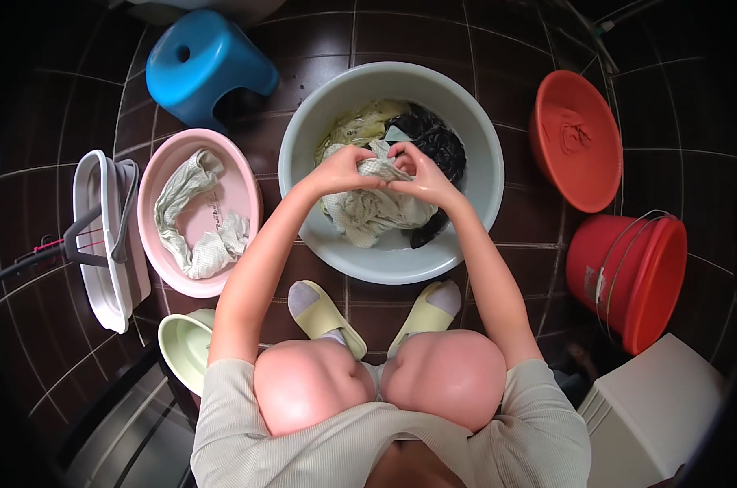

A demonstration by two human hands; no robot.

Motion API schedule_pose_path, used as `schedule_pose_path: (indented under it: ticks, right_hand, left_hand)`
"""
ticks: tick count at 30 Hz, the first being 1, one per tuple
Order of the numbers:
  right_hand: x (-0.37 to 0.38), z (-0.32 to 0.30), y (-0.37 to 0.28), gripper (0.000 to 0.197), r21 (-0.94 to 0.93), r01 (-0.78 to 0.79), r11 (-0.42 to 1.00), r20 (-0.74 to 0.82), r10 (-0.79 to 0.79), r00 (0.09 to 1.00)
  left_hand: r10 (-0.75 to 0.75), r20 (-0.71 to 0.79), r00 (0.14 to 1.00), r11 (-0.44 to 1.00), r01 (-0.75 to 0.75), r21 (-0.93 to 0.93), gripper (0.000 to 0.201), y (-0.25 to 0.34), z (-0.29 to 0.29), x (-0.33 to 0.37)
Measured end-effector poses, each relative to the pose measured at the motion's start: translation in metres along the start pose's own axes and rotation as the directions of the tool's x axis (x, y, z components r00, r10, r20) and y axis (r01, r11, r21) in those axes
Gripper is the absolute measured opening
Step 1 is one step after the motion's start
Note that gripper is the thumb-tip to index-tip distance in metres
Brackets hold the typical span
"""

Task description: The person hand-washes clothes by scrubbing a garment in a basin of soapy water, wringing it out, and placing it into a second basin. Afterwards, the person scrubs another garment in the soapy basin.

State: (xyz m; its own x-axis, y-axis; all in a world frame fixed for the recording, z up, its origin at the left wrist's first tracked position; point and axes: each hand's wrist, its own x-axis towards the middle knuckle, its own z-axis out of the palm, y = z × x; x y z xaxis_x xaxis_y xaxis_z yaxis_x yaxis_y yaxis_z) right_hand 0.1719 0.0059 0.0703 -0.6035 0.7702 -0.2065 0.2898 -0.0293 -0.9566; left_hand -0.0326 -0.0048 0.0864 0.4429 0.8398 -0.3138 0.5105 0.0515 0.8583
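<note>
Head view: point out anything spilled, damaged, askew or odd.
The red bucket at right has a pale, ragged patch on its side, odd against the otherwise plain red; torn label or scuff, I cannot tell. Nothing else clearly stands out.

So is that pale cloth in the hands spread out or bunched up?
Bunched up: the pale cloth lies in folds in the grey basin, gathered between left hand and right hand.

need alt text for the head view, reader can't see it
A person's left hand and right hand hold a pale cloth in a large grey basin with black fabric; a pink basin sits left, a red bucket right.
</note>
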Motion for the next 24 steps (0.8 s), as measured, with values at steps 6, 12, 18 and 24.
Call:
schedule_pose_path:
  ticks: [6,12,18,24]
  right_hand:
    - [-0.023,-0.009,0.030,0.034,-0.295,0.027,0.955,0.010,-0.025,1.000]
    - [-0.034,-0.025,-0.031,0.029,-0.244,-0.007,0.970,-0.168,-0.035,0.985]
    - [-0.019,-0.021,-0.021,0.043,-0.648,-0.166,0.743,-0.210,0.035,0.977]
    - [0.008,-0.010,0.054,0.052,-0.437,-0.401,0.805,-0.166,0.366,0.916]
  left_hand:
    - [-0.042,0.086,0.995,0.865,0.079,-0.495,0.027,0.033,-0.010,-0.016]
    - [-0.087,-0.047,0.995,0.823,0.045,-0.567,0.027,0.038,-0.034,-0.035]
    - [-0.199,-0.058,0.978,0.839,0.139,-0.527,0.025,-0.004,-0.008,-0.010]
    - [-0.029,-0.338,0.941,0.823,0.215,0.525,0.032,-0.054,0.065,0.029]
